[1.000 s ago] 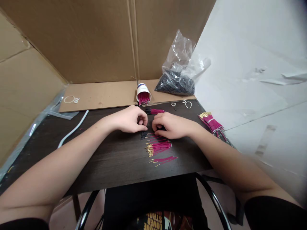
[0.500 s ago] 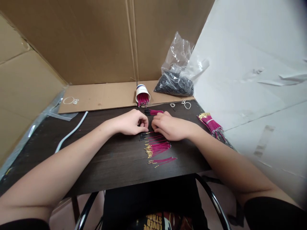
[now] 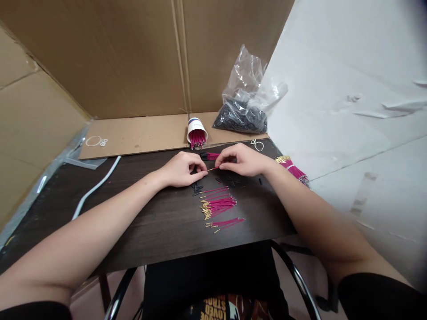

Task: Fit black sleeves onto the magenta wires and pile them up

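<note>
A magenta wire with a gold end (image 3: pixel 212 169) spans the small gap between my hands. Thumb and fingers of my right hand (image 3: pixel 242 160) pinch it near its magenta part. My left hand (image 3: pixel 187 170) is closed in a pinch at the gold tip; whatever sits between those fingertips is hidden. Just below lie small black sleeves (image 3: pixel 196 188), with more black sleeves (image 3: pixel 231 180) under my right hand. Nearer me, magenta wires (image 3: pixel 218 204) with gold ends lie in a loose row. Behind my hands rests a bunch of magenta wires with black ends (image 3: pixel 209 156).
A paper cup (image 3: pixel 196 125) of magenta wires lies tipped on a cardboard strip (image 3: pixel 140 133). Beside it stands a clear bag of black sleeves (image 3: pixel 242 116). A banded wire bundle (image 3: pixel 294 170) sits at the right edge, rubber bands (image 3: pixel 258 145) nearby, and a pale tube (image 3: pixel 96 186) at left.
My right hand has lifted and shifted slightly up and right, its fingers extending more, and the wire now shows between both hands. Black sleeves beneath the right hand have come into view.
</note>
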Available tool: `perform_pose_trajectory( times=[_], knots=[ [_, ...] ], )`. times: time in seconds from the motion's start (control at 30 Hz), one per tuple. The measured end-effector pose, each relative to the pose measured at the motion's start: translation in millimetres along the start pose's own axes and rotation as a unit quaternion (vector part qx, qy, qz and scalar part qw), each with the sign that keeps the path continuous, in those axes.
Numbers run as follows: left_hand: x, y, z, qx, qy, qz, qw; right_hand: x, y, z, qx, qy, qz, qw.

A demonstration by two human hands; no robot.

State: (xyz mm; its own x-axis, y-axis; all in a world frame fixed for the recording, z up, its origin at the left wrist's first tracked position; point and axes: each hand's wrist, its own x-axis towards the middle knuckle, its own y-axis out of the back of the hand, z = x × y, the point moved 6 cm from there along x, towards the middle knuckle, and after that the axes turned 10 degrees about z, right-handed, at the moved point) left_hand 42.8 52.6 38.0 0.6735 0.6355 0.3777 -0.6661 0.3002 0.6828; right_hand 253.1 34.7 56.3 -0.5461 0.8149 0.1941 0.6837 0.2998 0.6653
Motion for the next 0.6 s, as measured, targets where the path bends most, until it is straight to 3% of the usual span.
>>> perform_pose_trajectory(
  times=[0.1,0.23,0.37,0.6],
  knots=[
    [-2,-1.1,2,0.024,-0.031,0.013,0.999,2,0,9,-0.009,-0.045,0.013,0.999],
    [-2,-2.1,-2,0.023,-0.014,0.027,0.999,3,1,14,-0.005,-0.083,0.039,0.996],
    [-1,-2.9,-10,-0.002,0.056,0.048,0.997,5,-5,16,-0.011,-0.082,0.068,0.994],
    [2,-2.7,-26,-0.103,0.16,0.087,0.978,7,-15,13,-0.016,-0.037,0.17,0.985]
  ],
)
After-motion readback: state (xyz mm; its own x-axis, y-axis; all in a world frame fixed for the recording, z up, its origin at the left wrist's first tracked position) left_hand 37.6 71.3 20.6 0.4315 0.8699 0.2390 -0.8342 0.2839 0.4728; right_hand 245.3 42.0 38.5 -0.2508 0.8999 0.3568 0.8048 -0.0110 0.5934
